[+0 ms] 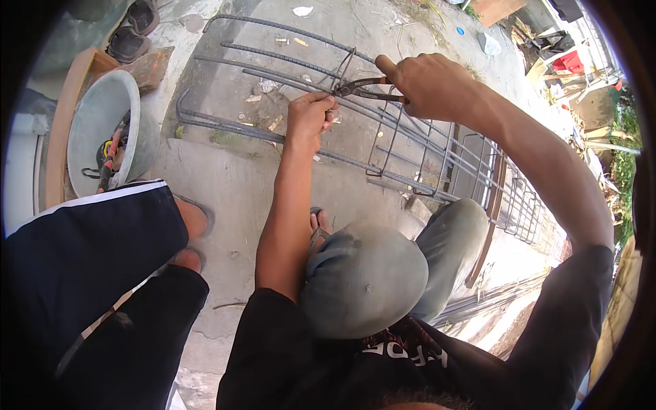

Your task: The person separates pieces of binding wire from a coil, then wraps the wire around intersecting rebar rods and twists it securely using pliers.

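My right hand (434,85) is closed round the handles of a pair of pincers (369,89). The jaws meet the steel bars of a rebar cage (403,130), close to a square stirrup (346,65). Just left of and below the jaws, my left hand (311,117) is closed in a pinch by the bars. Whatever lies between those fingers is too small or hidden to tell. Several long ribbed bars run from the upper left toward the right, with stirrups spaced along them.
At left, a round tub (82,137) holds tools, including a tape measure (102,150). Another person's dark-clothed legs (102,253) are at lower left. Sandals (130,41) lie at upper left. A long brown beam (486,239) stands under the cage. Debris litters the concrete floor (229,184).
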The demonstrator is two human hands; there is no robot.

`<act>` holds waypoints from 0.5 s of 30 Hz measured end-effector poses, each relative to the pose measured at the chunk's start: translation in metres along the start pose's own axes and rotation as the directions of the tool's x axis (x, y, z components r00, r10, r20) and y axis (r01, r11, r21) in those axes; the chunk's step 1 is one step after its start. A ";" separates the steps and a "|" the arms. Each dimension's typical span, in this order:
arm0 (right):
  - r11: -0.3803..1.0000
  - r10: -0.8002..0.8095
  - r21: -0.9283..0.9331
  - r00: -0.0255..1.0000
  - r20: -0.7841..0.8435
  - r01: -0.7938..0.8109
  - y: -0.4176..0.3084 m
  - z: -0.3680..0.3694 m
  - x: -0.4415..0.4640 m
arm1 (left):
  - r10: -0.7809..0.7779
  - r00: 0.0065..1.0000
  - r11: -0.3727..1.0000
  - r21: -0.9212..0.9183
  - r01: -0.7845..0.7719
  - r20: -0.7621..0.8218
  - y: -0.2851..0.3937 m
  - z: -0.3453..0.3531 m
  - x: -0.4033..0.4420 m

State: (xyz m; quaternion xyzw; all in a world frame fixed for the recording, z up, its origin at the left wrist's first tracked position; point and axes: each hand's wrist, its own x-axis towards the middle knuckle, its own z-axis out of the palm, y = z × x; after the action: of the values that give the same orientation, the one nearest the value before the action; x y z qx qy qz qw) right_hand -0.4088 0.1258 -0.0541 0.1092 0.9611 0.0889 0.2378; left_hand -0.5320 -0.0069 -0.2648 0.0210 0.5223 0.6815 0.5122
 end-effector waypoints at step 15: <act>0.882 -0.058 -0.469 0.998 0.008 0.055 -0.021 -0.003 0.023 | -0.015 1.000 0.999 -0.047 0.014 -0.017 0.000 -0.004 0.001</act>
State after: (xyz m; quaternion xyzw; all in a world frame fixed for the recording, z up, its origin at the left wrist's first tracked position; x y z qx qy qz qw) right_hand -0.4341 0.1110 -0.0662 0.0203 0.9146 0.3117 0.2568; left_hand -0.5346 -0.0085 -0.2669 -0.0008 0.5109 0.6899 0.5129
